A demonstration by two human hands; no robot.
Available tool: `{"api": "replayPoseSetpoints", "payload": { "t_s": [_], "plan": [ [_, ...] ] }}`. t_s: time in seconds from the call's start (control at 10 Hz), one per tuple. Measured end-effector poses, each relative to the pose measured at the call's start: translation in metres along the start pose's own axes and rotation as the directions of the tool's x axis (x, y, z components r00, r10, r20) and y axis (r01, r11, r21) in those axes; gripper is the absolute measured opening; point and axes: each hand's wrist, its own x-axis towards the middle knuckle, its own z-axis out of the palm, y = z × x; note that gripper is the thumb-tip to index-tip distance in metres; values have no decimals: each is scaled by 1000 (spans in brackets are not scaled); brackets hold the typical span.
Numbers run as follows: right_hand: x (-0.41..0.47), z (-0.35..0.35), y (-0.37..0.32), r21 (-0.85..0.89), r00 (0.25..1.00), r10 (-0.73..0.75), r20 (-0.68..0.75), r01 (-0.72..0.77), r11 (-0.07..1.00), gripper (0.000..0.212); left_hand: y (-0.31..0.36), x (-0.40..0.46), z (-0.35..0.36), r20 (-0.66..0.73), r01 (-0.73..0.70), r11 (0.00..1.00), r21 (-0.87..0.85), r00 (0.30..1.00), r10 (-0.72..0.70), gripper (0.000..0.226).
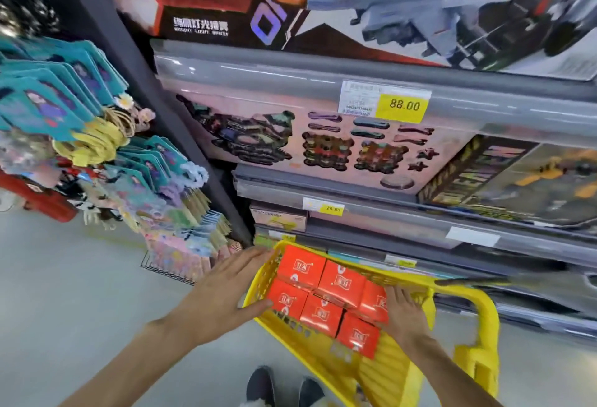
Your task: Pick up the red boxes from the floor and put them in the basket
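Both hands, left hand (226, 290) and right hand (403, 313), flanking red boxes (326, 296) inside basket (478, 309).

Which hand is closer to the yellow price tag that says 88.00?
Left. The left hand rests on the yellow plastic basket's left rim, below-left of the yellow 88.00 price tag; the right hand sits lower, on the red boxes.

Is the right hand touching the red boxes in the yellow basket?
Touching. The head view shows the right hand lying flat, its fingers pressed against the nearest of the red boxes in the yellow basket, with no gap visible.
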Motion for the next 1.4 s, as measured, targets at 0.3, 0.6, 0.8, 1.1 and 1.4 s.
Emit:
{"api": "replayPoseSetpoints", "payload": {
  "t_s": [0.3, 0.6, 0.8, 1.1, 1.4],
  "plan": [
    [8, 19, 5, 3, 999, -44, -29, 44, 999, 101, -7, -8, -5, 2, -13, 1000, 21, 1000, 13, 75],
    [-45, -50, -12, 36, 984, -74, -164, 81, 996, 93, 13, -2, -27, 36, -151, 986, 63, 988, 149, 78],
    [-136, -141, -21, 44, 967, -22, -253, 34, 998, 88, 53, 8, -53, 31, -352, 927, 128, 936, 351, 87],
    [-353, -219, -20, 115, 833, 174, -525, -133, 984, 86, 176, -2, -100, 36, -678, 728, 102, 734, 679, 86],
    [-576, -279, -17, 190, 671, 338, -660, -286, 939, 75, 326, -32, -131, -9, -906, 402, 131, 404, 915, 84]
  ]
}}
